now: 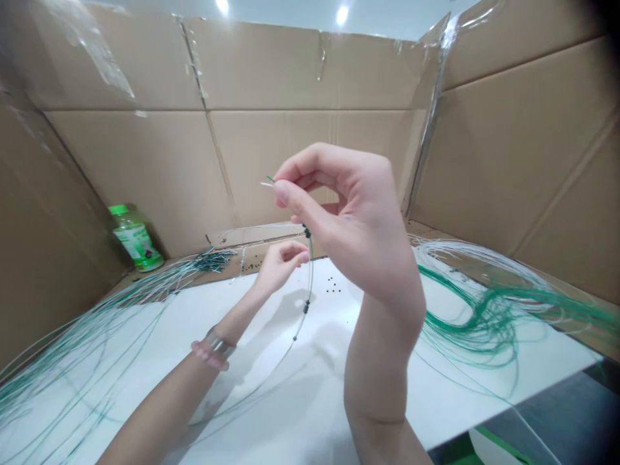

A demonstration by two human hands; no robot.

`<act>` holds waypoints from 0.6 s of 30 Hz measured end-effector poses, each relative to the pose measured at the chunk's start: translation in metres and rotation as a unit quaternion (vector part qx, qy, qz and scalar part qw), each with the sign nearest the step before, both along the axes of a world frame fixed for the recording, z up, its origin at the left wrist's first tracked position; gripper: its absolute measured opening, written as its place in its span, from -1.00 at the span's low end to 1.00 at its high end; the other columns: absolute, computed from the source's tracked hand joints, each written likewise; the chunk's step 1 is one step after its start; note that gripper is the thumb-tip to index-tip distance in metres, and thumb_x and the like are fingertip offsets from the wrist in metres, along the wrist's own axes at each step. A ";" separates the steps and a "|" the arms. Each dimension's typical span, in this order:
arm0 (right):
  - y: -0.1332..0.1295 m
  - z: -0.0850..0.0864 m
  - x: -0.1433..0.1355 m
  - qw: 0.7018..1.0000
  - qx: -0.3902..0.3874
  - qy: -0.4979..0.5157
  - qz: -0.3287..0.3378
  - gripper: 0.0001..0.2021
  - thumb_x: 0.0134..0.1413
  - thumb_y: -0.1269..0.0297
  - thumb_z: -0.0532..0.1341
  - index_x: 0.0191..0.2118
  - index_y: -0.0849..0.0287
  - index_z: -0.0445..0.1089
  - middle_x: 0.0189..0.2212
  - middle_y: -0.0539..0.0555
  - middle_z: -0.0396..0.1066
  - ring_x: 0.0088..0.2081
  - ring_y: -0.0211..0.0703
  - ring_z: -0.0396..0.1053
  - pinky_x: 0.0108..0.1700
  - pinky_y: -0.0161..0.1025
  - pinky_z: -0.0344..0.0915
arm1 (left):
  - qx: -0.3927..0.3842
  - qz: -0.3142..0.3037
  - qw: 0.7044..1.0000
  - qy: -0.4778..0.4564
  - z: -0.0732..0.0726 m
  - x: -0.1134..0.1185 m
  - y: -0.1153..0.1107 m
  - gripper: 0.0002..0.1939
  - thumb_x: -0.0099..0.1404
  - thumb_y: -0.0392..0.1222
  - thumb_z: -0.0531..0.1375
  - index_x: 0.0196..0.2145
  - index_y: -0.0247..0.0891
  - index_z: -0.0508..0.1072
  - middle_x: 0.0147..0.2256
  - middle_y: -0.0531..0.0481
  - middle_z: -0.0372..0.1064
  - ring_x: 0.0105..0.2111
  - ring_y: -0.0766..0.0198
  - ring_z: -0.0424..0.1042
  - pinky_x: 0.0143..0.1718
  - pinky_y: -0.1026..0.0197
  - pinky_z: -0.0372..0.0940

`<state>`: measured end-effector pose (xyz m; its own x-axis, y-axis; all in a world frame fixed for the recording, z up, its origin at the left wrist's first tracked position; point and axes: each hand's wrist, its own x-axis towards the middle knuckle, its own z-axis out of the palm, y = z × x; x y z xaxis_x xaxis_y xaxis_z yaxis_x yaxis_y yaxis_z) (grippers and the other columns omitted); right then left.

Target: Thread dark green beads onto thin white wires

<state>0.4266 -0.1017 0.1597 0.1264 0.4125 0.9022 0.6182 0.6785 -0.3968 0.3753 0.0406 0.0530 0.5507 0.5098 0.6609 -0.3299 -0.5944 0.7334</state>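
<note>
My right hand (349, 213) is raised in the middle, thumb and forefinger pinched on thin green and white cords (310, 271). Two short ends, one green and one white, stick out past the fingertips. Below the hand the cords hang in a curve, carrying small dark beads or knots (306, 307), and trail down to the white board. Farther off and lower, my left hand (283, 261) has thumb and fingers closed together right beside the hanging cords. Whether its fingertips grip them I cannot make out. A pink bracelet (210, 355) and a metallic band circle the left wrist.
The white board (271, 413) bears several tiny black beads (333, 285). Green-and-white strands (145, 303) with dark ends spread at left; green cords (484, 316) and white cords (484, 252) lie coiled at right. A green-capped bottle (135, 239) stands back left. Cardboard walls (310, 77) enclose the board.
</note>
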 end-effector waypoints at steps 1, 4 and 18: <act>0.002 0.000 -0.003 1.000 0.001 -0.004 -0.009 -0.89 0.11 0.43 0.16 -0.43 0.16 0.33 -0.48 -0.08 0.36 -0.39 -0.38 0.36 -0.49 -0.47 0.35 | -0.008 -0.004 1.000 0.000 0.010 -0.012 0.000 -0.75 0.29 -0.08 0.14 -0.20 -0.32 0.43 -0.25 -0.06 0.42 -0.29 0.27 0.43 -0.24 0.16 0.39; 0.005 -0.001 -0.014 0.999 -0.001 -0.017 -0.033 -0.91 0.11 0.42 0.17 -0.40 0.14 0.35 -0.44 -0.05 0.38 -0.38 -0.33 0.36 -0.47 -0.42 0.41 | -0.046 -0.013 0.998 -0.043 0.041 -0.051 -0.009 -0.82 0.19 -0.09 0.24 -0.28 -0.22 0.46 -0.39 0.01 0.48 -0.37 0.30 0.48 -0.29 0.23 0.40; 0.003 -0.012 -0.059 0.995 0.020 -0.072 -0.059 -0.92 0.05 0.48 0.18 -0.32 0.18 0.31 -0.31 -0.04 0.43 -0.27 -0.34 0.42 -0.29 -0.47 0.47 | 0.062 0.058 0.970 -0.227 0.080 -0.117 -0.053 -0.90 0.19 -0.31 0.25 -0.31 -0.17 0.43 -0.40 0.11 0.52 -0.41 0.38 0.51 -0.39 0.38 0.44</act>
<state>0.3675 -0.0983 0.1477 0.0394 0.3658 0.9298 0.7430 0.6115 -0.2721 0.2581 -0.0127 0.1327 0.1330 0.4518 0.8822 -0.5277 -0.7211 0.4488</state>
